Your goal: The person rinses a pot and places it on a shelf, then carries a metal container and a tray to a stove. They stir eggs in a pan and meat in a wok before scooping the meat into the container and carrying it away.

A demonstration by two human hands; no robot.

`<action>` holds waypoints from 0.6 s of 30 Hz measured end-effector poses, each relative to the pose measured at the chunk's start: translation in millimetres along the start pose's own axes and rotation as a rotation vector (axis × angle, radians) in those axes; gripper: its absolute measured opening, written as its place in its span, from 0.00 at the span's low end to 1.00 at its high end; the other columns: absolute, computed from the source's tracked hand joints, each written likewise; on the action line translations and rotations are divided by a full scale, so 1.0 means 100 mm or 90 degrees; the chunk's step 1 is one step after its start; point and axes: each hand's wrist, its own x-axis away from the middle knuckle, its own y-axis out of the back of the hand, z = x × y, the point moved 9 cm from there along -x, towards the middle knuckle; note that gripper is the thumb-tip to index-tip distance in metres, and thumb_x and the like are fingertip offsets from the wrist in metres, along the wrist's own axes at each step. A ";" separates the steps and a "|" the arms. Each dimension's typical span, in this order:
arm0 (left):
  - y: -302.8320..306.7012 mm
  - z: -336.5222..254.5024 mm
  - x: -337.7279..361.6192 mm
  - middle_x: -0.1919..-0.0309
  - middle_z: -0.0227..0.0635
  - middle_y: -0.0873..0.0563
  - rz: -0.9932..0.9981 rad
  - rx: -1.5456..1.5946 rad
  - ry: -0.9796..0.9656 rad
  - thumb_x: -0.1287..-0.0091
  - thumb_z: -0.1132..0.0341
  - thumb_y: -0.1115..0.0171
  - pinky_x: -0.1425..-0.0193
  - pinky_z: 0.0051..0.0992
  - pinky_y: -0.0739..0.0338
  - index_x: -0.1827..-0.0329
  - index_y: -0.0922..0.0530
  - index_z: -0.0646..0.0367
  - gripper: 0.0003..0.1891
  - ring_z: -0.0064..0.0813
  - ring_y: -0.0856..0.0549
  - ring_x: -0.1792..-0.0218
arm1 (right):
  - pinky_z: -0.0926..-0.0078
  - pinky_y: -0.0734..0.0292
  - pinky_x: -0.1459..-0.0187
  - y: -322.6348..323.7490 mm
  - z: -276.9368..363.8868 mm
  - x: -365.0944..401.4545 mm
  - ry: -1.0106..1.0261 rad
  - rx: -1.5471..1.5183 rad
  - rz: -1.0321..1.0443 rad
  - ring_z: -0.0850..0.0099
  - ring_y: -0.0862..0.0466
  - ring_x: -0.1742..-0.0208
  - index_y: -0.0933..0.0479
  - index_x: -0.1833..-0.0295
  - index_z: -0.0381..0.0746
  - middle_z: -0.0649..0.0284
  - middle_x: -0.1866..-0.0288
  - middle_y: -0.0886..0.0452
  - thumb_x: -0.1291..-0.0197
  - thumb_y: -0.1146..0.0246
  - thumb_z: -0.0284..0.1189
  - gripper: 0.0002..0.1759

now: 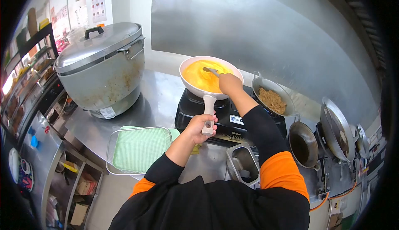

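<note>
A white frying pan (190, 86) with yellow beaten egg (199, 78) in it sits on a black portable stove (189, 109). My left hand (200, 127) grips the pan's white handle (208, 105) near its end. My right hand (230, 83) reaches over the pan's right rim and holds a utensil (211, 71) whose tip rests in the egg.
A big metal rice cooker (102, 70) stands at the left on the steel counter (156, 101). A wire tray with a green liner (139, 149) lies at the front. A wok of brown food (272, 99), an empty wok (303, 144) and a steel container (243, 163) are at the right.
</note>
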 end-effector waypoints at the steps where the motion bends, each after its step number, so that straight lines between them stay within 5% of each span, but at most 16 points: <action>1: 0.00 0.00 0.00 0.71 0.31 0.25 -0.003 -0.002 -0.002 0.46 0.71 0.44 0.76 0.24 0.27 0.53 0.34 0.56 0.17 0.24 0.25 0.77 | 0.64 0.25 0.64 -0.01 0.04 -0.02 0.000 0.003 0.012 0.61 0.19 0.64 0.22 0.63 0.39 0.54 0.66 0.20 0.48 0.50 0.26 0.11; 10: -0.02 0.00 0.02 0.72 0.30 0.24 -0.014 -0.016 -0.008 0.45 0.71 0.45 0.78 0.21 0.28 0.55 0.33 0.55 0.15 0.21 0.24 0.81 | 0.63 0.26 0.62 0.30 0.22 0.57 0.084 0.032 0.093 0.60 0.21 0.60 0.25 0.59 0.40 0.54 0.65 0.21 0.51 0.48 0.25 0.13; 18: -0.02 0.01 0.02 0.72 0.30 0.24 -0.019 -0.002 0.001 0.45 0.70 0.45 0.79 0.21 0.27 0.55 0.32 0.55 0.13 0.22 0.24 0.81 | 0.66 0.26 0.64 1.13 -0.45 0.58 0.057 0.038 0.076 0.60 0.20 0.64 0.22 0.61 0.39 0.54 0.66 0.21 0.54 0.42 0.26 0.11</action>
